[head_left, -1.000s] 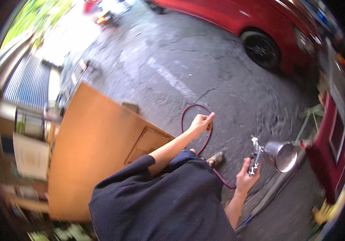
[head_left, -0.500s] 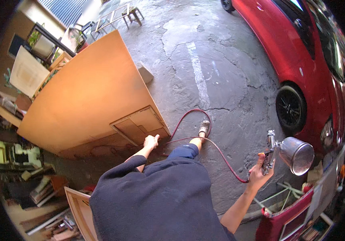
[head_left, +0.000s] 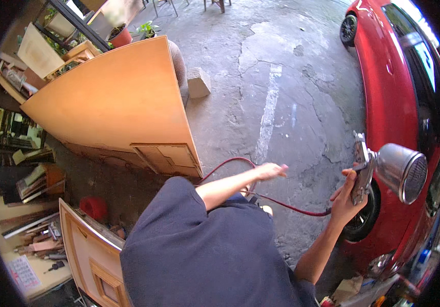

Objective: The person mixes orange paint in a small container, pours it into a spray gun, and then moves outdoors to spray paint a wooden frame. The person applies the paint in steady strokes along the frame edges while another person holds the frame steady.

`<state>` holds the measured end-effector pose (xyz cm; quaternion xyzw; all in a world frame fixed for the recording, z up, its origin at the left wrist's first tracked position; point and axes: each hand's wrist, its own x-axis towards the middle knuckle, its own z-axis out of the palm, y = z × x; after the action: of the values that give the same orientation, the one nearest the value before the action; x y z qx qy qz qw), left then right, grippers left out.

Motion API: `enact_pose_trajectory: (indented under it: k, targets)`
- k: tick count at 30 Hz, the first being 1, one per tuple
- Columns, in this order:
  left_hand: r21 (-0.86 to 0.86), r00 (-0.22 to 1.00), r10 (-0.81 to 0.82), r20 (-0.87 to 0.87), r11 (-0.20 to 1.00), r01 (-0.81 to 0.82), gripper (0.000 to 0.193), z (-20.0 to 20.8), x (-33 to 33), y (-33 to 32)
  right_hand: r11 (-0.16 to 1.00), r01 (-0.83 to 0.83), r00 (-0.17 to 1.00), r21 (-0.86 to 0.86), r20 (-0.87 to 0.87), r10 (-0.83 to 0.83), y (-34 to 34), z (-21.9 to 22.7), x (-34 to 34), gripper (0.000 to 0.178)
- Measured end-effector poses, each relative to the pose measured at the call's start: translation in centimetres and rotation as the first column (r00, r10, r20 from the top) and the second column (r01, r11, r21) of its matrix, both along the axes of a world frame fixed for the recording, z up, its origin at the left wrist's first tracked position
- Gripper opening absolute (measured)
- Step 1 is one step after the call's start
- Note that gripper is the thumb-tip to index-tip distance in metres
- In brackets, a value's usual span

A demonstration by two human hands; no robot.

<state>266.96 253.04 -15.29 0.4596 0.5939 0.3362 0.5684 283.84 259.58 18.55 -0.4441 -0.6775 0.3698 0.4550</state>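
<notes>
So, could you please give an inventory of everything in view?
Car: 1, red, right side
Floor: 1, grey, centre
Stripe: 1, white, on floor
Large panel: 1, orange-brown, left
Block: 1, grey, beside large panel
Flowerpot: 1, reddish, upper left
Framed panel: 1, brown, lower left
Clutter: many pieces, mixed, far left
Spray gun: 1, silver, in right grip
Hose: 1, dark red, at right grip
Shirt: 1, dark, lower centre
Left grip: 1, bare, centre
Right grip: 1, bare, around spray gun

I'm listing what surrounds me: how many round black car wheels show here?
2, both on the shiny red car: the rear wheel near the top, the front wheel partly behind the bare right grip. Any on its far side would be hidden.
</notes>
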Motion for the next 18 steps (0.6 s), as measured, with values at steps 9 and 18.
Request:
enact_pose_trajectory:
  k: [9,18]
  targets:
    - [0.128,0.957,-0.207,0.202,0.975,0.184,0.05,6.7,-3.2,14.1,0.96,-0.274,0.954,0.055,-0.114,0.279,20.9,5.0,-15.8,0.031]
    - [-0.326,0.677,0.398,-0.619,0.654,-0.683,0.03,-8.7,-22.5,12.8,0.936,-0.267,0.963,0.228,0.111,0.247,51.6,6.0,-25.4,0.031]
